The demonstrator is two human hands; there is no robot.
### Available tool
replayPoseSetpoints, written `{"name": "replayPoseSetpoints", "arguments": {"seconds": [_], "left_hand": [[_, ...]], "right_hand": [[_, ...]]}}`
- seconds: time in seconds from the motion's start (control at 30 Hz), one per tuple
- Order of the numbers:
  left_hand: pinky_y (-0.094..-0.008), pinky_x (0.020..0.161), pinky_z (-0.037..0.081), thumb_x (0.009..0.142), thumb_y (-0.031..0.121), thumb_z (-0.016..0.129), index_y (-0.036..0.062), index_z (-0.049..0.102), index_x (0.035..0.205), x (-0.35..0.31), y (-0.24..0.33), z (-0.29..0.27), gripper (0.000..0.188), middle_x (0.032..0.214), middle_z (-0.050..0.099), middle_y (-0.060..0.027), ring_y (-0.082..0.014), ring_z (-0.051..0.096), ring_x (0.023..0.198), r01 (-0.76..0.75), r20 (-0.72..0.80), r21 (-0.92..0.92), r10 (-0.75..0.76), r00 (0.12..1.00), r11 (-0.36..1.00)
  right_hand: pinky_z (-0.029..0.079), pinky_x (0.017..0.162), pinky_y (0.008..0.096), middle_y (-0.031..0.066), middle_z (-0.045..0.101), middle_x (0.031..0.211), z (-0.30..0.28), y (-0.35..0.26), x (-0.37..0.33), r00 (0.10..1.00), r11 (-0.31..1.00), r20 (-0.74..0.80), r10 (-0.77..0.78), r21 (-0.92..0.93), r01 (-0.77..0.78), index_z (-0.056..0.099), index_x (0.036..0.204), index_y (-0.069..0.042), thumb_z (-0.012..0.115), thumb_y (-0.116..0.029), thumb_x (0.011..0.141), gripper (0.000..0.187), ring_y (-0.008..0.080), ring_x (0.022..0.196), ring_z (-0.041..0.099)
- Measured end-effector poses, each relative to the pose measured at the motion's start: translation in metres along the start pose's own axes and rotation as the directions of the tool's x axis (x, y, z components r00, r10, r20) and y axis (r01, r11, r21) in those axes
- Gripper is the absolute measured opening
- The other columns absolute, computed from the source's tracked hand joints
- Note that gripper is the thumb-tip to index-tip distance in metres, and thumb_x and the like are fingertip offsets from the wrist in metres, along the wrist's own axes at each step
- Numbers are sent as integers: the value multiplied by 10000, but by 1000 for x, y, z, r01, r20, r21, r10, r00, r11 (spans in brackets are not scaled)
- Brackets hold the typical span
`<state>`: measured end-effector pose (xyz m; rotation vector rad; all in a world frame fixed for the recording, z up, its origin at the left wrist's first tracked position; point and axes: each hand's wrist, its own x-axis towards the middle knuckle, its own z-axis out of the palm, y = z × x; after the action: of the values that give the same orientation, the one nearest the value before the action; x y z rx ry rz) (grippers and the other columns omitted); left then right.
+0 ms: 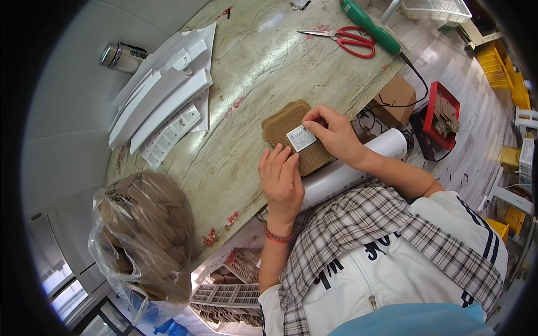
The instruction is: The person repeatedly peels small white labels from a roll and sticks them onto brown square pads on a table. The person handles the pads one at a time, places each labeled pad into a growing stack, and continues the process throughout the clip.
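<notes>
A small stack of brown perforated pads with rounded corners lies near the table's front edge. On the top pad sits a white printed label. My right hand pinches the label's upper right corner between thumb and index finger. Stretched out, the fingers of my left hand rest on the pad's left edge and lower part, just below the label. Nothing is gripped by that hand. Part of the stack is hidden under both hands.
Close in front of me lies a white roll. Red-handled scissors and a green corded tool are at the far right. White paper strips and a steel flask lie left. A plastic bag of brown pads stands lower left.
</notes>
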<state>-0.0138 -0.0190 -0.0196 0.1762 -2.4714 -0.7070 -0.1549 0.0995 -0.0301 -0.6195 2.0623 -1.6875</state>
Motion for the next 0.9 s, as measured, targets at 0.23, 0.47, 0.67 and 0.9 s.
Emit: {"name": "replayPoseSetpoints", "arguments": {"seconds": [0.23,0.47,0.67,0.9], "left_hand": [[-498,1049,436,869,-26,644,30,675,1058,1,4,-2,200,1127,692,-137,-308,640,1121,4,12,17,-4,1000,1000],[-496,1052,428,866,-22,646,28,667,1044,1,7,-3,186,1137,691,-136,-305,647,1108,16,-4,2,-16,1000,1000],[-495,1052,427,867,-13,654,30,672,1050,1,5,-1,188,1134,690,-127,-294,645,1108,14,-6,14,-14,1000,1000],[-491,1058,417,863,8,668,36,683,1105,1,4,-2,245,1177,671,-121,-274,637,1098,14,11,58,-15,1000,998]], "right_hand": [[473,725,212,-15,624,877,-1,3,-1,999,991,25,22,132,-25,640,985,-7,655,-110,959,108,44,805,550],[484,678,247,17,644,822,0,3,-3,1000,992,12,18,125,-20,656,970,-5,680,-159,938,158,69,744,563],[492,630,294,70,654,783,5,-3,-5,999,999,-26,-34,-25,33,649,964,-19,673,-171,931,157,135,667,593],[492,620,342,105,656,795,6,-7,-5,996,990,-51,-78,-126,71,630,941,-27,665,-172,924,149,215,666,616]]}}
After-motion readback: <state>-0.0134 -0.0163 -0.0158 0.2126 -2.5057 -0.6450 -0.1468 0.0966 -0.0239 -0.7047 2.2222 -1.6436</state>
